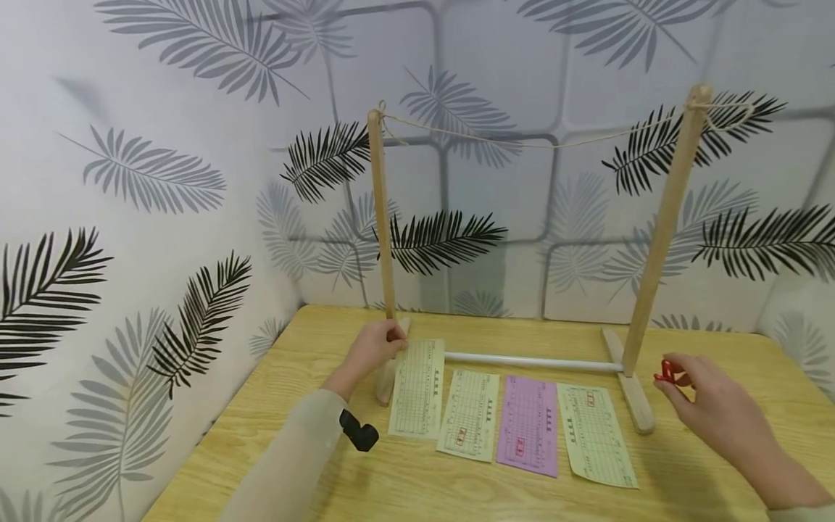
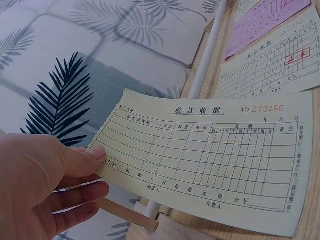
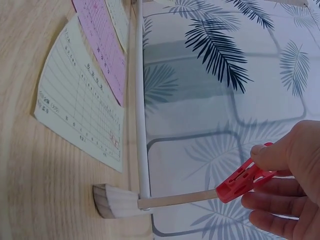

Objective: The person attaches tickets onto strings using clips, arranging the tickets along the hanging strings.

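My left hand (image 1: 378,344) pinches a pale yellow receipt slip (image 2: 210,160) by one end, between thumb and fingers. In the head view this slip hangs just above the table, beside the left post. My right hand (image 1: 717,406) pinches a red clothespin (image 3: 242,181) by its handles, to the right of the right post. Lying in a row on the table are a second yellow slip (image 1: 468,415), a purple slip (image 1: 527,426) and a third yellow slip (image 1: 596,435), each printed with a table grid and a red stamp.
A wooden rack stands on the table (image 1: 404,486), with a left post (image 1: 383,232), a right post (image 1: 662,232) and a white bar (image 1: 535,360) low between them. A thin string (image 1: 522,143) sags between the post tops. Behind is a leaf-patterned cloth wall (image 1: 496,65).
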`<state>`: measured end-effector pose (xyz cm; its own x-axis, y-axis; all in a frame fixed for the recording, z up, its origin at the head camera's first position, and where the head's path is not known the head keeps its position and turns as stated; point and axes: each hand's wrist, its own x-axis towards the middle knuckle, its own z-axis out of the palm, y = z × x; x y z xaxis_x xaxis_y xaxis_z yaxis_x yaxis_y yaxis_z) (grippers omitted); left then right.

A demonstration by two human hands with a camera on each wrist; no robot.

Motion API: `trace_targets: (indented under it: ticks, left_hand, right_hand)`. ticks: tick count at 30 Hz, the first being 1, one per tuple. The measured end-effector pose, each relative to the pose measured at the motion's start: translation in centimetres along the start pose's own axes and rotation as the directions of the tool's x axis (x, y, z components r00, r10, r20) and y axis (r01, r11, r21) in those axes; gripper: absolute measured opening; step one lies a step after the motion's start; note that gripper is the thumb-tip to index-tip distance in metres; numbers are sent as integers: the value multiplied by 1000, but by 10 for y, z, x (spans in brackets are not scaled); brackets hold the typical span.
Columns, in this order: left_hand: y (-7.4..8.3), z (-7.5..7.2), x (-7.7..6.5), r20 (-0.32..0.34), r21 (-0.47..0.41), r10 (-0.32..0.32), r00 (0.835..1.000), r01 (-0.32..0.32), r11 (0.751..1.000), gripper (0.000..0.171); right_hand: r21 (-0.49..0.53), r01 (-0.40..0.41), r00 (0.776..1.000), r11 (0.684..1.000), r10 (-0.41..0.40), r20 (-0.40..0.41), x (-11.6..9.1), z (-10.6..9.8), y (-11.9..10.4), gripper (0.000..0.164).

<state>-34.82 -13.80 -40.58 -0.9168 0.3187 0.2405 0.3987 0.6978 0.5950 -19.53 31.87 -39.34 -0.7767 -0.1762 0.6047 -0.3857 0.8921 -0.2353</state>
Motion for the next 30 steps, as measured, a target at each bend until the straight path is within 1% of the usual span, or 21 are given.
trace_targets:
  ticks: [3, 5, 10, 12, 15, 18, 21, 24, 25, 26, 30]
  left_hand:
    - [4, -5, 2, 14, -30, -24, 1000, 24, 999, 4]
    - [7, -8, 3, 10, -14, -32, 999, 32, 999, 4]
    - [15, -19, 6, -28, 63, 6, 1000, -4, 998, 5]
    - [18, -23, 7, -38, 79, 31, 999, -28, 996, 5]
    - [23, -28, 9, -46, 92, 52, 998, -48, 995, 5]
    - [29, -33, 12, -47, 91, 72, 996, -68, 994, 5]
    - [34, -38, 16, -47, 86, 78, 996, -74, 994, 5]
    - [38, -42, 19, -53, 85, 73, 996, -69, 994, 4]
    - [39, -44, 19, -55, 89, 68, 996, -63, 994, 4]
    - [40, -45, 20, -58, 95, 66, 996, -60, 994, 4]
    - [42, -51, 22, -66, 119, 74, 995, -65, 991, 4]
  right_hand:
    - [-6, 5, 1000, 1000, -5, -12, 4, -1, -5, 37]
    - [-9, 22, 999, 1000, -22, -28, 7, 0, -7, 40]
    - [-24, 71, 996, 997, -73, -60, 13, 4, -11, 44]
    - [-30, 91, 993, 995, -93, -72, 16, 4, -13, 47]
    - [-33, 128, 987, 991, -131, -94, 20, 5, -15, 49]
    - [-41, 171, 980, 984, -175, -98, 25, 7, -18, 47]
    - [-35, 211, 972, 977, -213, -95, 29, 8, -21, 43]
    - [-34, 234, 966, 972, -236, -101, 34, 9, -23, 34]
    - [-30, 243, 964, 970, -245, -107, 36, 9, -24, 33]
    - [-31, 253, 960, 967, -255, -115, 37, 9, -25, 37]
    - [-33, 287, 947, 957, -289, -142, 44, 11, -28, 69]
